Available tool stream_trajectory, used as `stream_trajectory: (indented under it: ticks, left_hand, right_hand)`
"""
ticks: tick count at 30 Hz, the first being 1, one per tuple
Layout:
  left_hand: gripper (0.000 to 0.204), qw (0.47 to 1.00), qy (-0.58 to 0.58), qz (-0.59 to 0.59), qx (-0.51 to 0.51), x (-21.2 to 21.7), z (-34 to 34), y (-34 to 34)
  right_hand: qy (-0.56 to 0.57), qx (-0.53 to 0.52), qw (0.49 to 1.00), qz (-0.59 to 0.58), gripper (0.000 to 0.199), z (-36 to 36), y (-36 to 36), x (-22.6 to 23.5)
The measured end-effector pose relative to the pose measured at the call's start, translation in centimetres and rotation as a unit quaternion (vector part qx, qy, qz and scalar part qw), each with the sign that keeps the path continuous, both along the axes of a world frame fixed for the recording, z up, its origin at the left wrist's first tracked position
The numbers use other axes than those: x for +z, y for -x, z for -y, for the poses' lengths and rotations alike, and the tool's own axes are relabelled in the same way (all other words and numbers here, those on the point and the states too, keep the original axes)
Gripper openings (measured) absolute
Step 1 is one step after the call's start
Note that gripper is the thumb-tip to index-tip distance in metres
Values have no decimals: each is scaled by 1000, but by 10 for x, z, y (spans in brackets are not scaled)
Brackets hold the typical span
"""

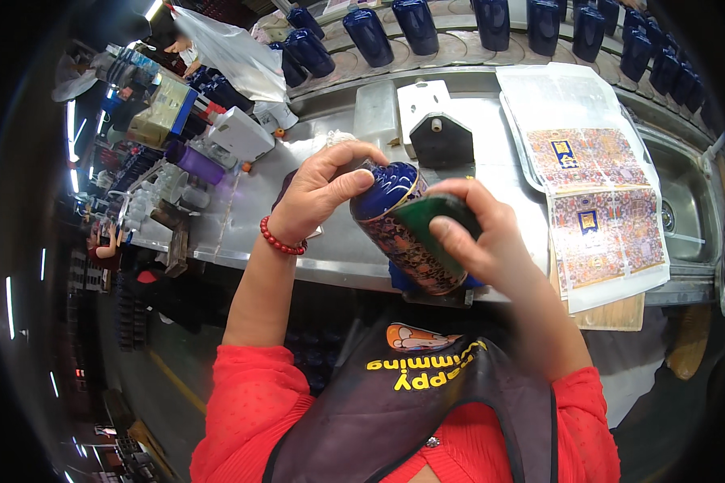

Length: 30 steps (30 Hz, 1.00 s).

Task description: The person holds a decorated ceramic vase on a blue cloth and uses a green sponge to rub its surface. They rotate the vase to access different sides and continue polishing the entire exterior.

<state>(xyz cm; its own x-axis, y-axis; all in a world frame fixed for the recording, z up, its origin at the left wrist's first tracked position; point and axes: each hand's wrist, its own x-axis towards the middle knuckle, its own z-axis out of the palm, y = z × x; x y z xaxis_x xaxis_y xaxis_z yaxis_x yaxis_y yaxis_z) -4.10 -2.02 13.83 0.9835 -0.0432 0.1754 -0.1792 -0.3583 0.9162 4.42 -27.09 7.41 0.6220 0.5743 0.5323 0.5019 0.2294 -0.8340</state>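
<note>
Here, both hands (322,189) round bottle (399,221).

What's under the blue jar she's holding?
Under the jar shows the edge of the metal bench, with a blue piece and a metal bracket below it. The left hand, right hand and jar itself cover the rest.

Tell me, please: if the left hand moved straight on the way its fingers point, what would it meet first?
The left hand already grips the blue bottle, fingers pointing right. Beyond the bottle, it would probably meet the right hand holding the green pad; depth is unclear.
</note>
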Motion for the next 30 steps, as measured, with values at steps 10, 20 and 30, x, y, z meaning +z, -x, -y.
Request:
stream_trajectory:
  ticks: [10,20,30]
  left_hand:
    - [32,997,62,-33,-11,-13,-18,-6]
    - [34,983,166,-77,-22,-35,-40,-12]
    - [32,982,174,-75,-2,-36,-42,-6]
  right_hand:
    - [-6,-102,987,-121,22,-14,-13,-11]
    - [23,118,953,278,21,5,26,-21]
    - [5,-42,995,-89,19,17,1,-40]
